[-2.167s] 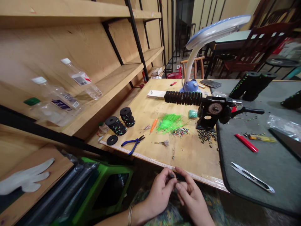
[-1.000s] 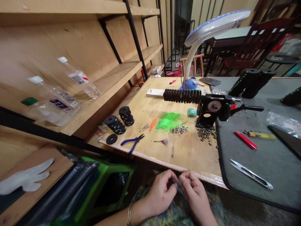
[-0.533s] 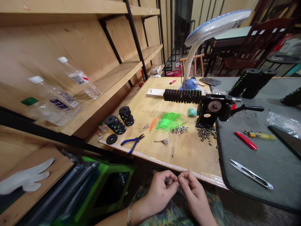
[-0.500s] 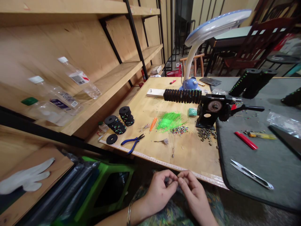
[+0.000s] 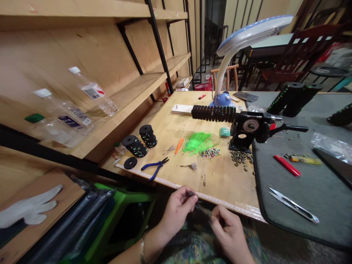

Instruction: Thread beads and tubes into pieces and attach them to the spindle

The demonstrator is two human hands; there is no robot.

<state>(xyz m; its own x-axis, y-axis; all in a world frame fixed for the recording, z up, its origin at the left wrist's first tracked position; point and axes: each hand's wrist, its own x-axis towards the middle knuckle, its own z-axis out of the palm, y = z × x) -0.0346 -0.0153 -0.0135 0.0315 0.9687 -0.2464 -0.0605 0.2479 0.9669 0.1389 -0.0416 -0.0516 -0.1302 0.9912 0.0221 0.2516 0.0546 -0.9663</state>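
My left hand, wearing a bangle, pinches a small dark bundle of thin strands between thumb and fingers at the table's front edge. My right hand is a little to the right and lower, its thumb and fingertips pressed together. Whatever it pinches is too fine to make out. Just beyond the hands, a small metal piece with wire lies on the wooden table. Farther back are a pale bristly tuft, several coloured beads and a heap of bright green strands.
Blue-handled pliers and black foam spools lie left. A black hand-cranked winder stands behind small metal sleeves. Thread snips and a red strip rest on the grey mat. A lamp stands behind.
My hands, close together before, have come apart. The left moved up and left with the dark bundle; the right shifted slightly down. The small wire piece on the table has shifted slightly.
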